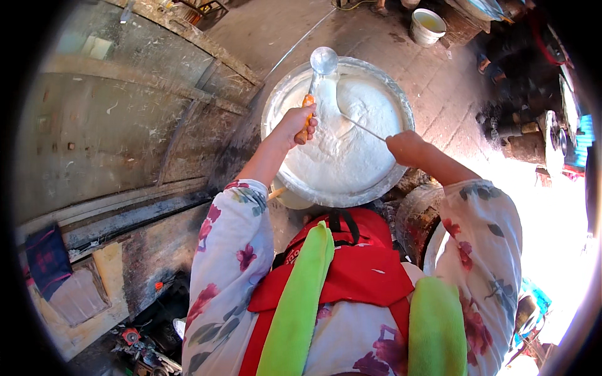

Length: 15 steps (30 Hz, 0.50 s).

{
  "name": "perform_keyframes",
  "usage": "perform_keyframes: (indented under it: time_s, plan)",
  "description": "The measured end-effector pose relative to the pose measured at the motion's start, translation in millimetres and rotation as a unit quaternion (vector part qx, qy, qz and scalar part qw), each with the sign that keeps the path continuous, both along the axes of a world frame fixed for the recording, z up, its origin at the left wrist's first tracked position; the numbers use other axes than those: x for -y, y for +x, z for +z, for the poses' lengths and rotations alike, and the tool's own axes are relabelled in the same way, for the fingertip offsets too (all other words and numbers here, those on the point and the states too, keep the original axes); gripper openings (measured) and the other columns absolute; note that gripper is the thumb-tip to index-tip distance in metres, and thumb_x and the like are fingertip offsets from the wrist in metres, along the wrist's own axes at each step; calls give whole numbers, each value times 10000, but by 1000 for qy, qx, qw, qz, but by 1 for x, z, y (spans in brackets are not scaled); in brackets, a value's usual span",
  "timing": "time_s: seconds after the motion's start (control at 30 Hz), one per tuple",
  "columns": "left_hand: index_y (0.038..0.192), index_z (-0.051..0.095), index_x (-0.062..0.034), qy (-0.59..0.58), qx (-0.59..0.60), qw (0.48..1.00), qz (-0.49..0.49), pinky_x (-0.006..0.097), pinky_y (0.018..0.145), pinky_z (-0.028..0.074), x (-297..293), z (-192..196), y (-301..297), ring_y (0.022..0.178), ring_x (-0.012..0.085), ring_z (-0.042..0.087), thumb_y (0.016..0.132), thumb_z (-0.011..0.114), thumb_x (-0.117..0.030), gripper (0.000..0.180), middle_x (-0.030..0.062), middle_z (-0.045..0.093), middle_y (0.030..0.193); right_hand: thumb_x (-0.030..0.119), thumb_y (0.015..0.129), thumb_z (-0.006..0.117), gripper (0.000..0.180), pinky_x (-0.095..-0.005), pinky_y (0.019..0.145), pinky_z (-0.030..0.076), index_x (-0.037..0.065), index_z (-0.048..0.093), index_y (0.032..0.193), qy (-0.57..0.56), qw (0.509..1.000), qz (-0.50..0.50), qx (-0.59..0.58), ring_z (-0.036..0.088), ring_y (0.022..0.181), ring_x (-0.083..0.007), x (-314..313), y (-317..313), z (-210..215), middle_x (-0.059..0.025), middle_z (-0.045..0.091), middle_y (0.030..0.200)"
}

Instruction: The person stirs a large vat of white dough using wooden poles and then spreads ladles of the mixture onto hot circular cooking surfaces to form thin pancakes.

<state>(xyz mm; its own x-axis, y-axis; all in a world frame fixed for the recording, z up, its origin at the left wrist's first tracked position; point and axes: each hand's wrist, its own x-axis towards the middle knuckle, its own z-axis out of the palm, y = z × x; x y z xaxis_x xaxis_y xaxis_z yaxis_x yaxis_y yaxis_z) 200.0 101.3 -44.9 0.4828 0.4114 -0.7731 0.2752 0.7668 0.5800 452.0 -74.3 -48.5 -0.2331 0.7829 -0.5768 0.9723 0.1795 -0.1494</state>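
Note:
A wide metal basin point(406, 109) in front of me holds thick white batter point(351, 156). My left hand point(295, 125) is closed around the orange handle of a ladle point(324, 61), whose round metal bowl is over the basin's far rim. A white streak of batter hangs below the bowl toward the rest. My right hand point(406, 148), closed over the basin's right rim, grips a thin metal rod point(367, 130) that slants left toward that streak. The rod's far end is hard to make out in the white.
A worn wall panel point(113, 131) rises along the left. On the floor at the far right stands a white bucket point(428, 27). Below the basin's left rim is a pale container point(290, 198) with a stick. Strong sunlight washes out the right side.

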Motion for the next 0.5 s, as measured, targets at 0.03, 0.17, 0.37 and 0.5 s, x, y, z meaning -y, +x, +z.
perform_keyframes:
  time_s: [0.03,0.17,0.37,0.5]
  plan:
    - [874,459,-116,24,-20,999,-13,251,436,400,1,-1,4,481,76,441,935,522,-341,242,-32,474,645,35,731,580,103,-410,628,530,1,655,793,0,1000,-3,-1,670,737,-321,9,-1,0,-176,663,752]
    - [873,466,-115,60,-52,996,-30,249,435,391,4,-8,10,479,79,437,936,521,-336,237,-32,471,645,47,750,578,110,-417,638,523,5,614,845,-9,999,-34,-25,661,748,-334,35,-6,19,-167,654,750]
    - [961,480,-78,-148,294,942,70,214,453,331,7,9,-31,465,59,389,955,494,-348,271,-41,409,635,96,799,546,136,-425,654,509,19,562,910,43,989,-132,-56,648,749,-333,77,2,73,-160,637,744]
    - [1009,479,-72,-114,311,941,76,202,424,327,23,30,-76,447,45,383,953,497,-364,298,-49,377,618,148,874,490,153,-435,645,501,20,548,936,82,966,-240,38,644,732,-328,109,13,87,-153,643,737]
